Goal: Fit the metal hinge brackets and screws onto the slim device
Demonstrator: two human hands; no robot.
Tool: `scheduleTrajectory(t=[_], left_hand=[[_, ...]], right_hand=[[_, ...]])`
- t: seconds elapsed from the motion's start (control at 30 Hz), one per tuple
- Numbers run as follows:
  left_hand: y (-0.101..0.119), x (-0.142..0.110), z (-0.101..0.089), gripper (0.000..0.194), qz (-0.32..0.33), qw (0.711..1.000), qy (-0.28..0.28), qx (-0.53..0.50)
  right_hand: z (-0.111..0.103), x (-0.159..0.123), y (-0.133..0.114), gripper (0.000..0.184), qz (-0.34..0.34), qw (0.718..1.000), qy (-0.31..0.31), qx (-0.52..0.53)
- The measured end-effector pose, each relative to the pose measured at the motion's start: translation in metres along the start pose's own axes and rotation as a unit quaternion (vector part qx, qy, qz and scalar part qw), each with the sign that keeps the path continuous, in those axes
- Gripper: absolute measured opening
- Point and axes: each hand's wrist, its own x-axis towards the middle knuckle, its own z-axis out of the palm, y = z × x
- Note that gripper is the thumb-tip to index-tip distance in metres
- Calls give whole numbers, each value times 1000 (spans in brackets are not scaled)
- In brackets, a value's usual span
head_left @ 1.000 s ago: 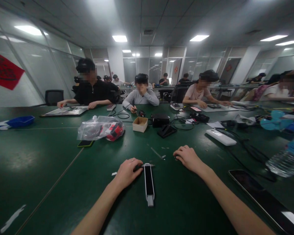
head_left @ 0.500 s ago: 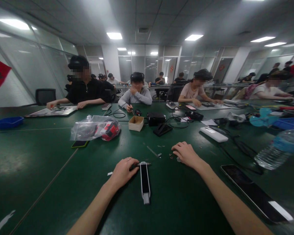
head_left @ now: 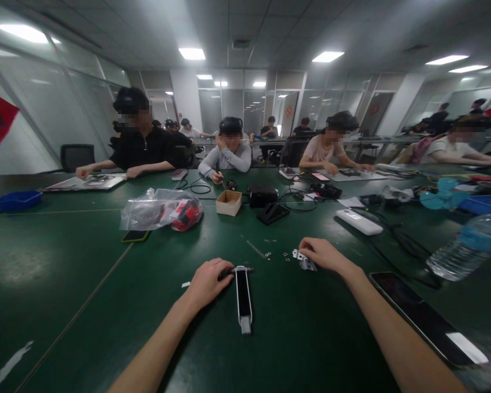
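Note:
My left hand (head_left: pixel 207 283) rests on the green table (head_left: pixel 106 305), fingers curled around a thin dark tool whose metal tip (head_left: pixel 245 269) pokes out past the top of a long black-and-white strip part (head_left: pixel 243 297). Further right, my right hand (head_left: pixel 323 254) lies with its fingers closed over a small silver metal bracket (head_left: pixel 305 261). Several tiny screws or washers (head_left: pixel 276 255) lie scattered between the two hands, beside a thin metal rod (head_left: pixel 255 249).
A phone (head_left: pixel 425 319) lies face up near my right forearm, a water bottle (head_left: pixel 466 245) on its side beyond it. A clear plastic bag (head_left: pixel 159 210), cardboard box (head_left: pixel 228 202), white remote (head_left: pixel 359 222) and cables sit mid-table. Several people work along the far side.
My right hand has slid slightly right, and the silver bracket now shows under its fingertips. The left hand stays on the tool by the strip. The view shifted a little.

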Motion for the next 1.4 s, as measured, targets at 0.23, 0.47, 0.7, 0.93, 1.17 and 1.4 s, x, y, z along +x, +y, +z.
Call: scheduleTrajectory(t=[0.23,0.47,0.7,0.93,1.17,1.4], left_hand=[[4,0,-3,19,-2,1000,-5,3],[2,0,-2,20,3,1000,-1,-4],[1,-1,0,20,2,1000,-1,3],[2,0,-1,19,-8,1000,-9,10],[0,-2,1,19,7,1000,-2,-4],[0,-3,0,19,10,1000,-1,-9]], right_hand=[[3,3,4,20,17,998,63,15],[-1,4,10,23,34,994,103,-13],[-27,-12,15,29,23,999,-37,-4],[-23,-13,11,31,5,996,-86,23],[-29,-10,42,35,48,998,22,-31],[-20,-4,107,32,214,966,88,-117]])
